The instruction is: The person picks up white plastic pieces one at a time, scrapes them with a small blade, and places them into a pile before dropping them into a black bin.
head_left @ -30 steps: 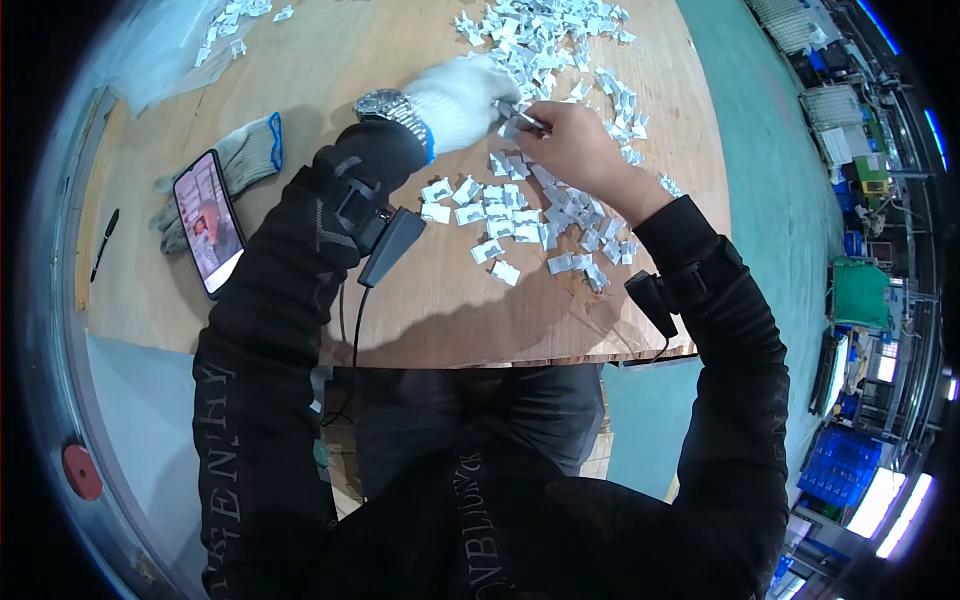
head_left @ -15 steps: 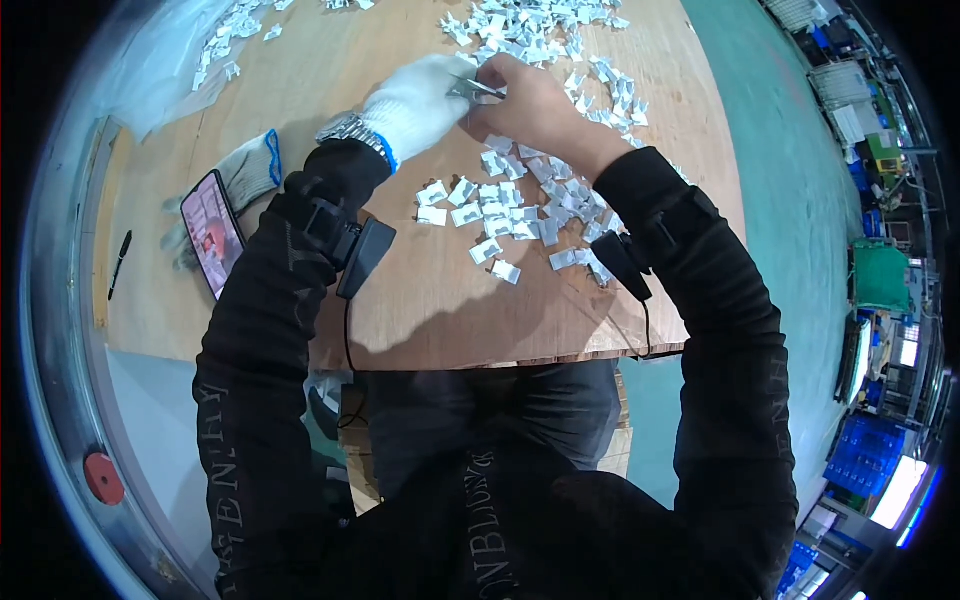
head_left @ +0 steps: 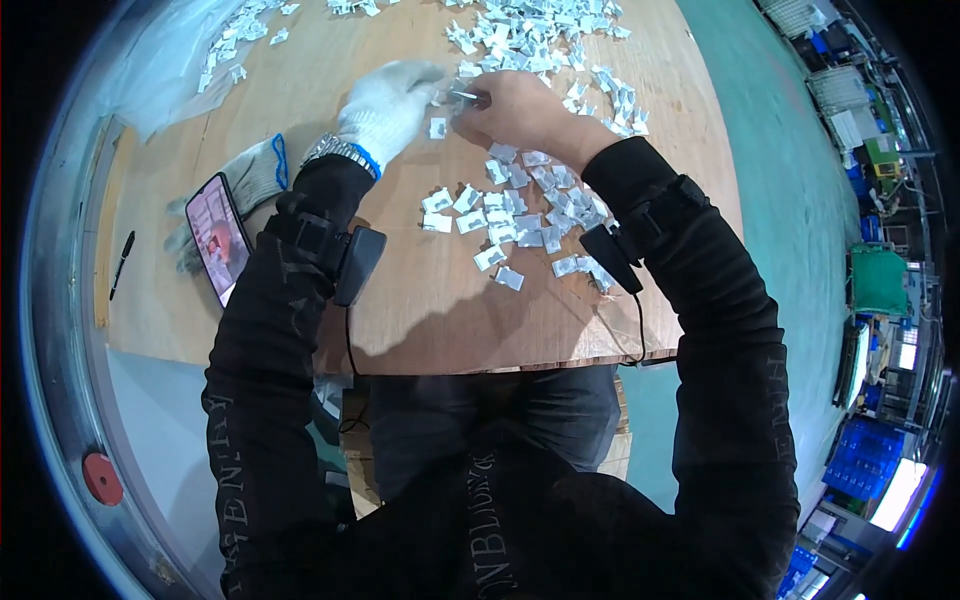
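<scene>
Your gloved left hand and bare right hand meet over the desk — both pinch one small metal piece, its long axis lying left–right between them.

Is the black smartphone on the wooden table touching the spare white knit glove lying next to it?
Touching. In the head view the black smartphone lies partly over the spare white knit glove on the wooden table, with no gap between them.

Gloved left hand and right hand pinch one metal piece (wooden table)
</scene>
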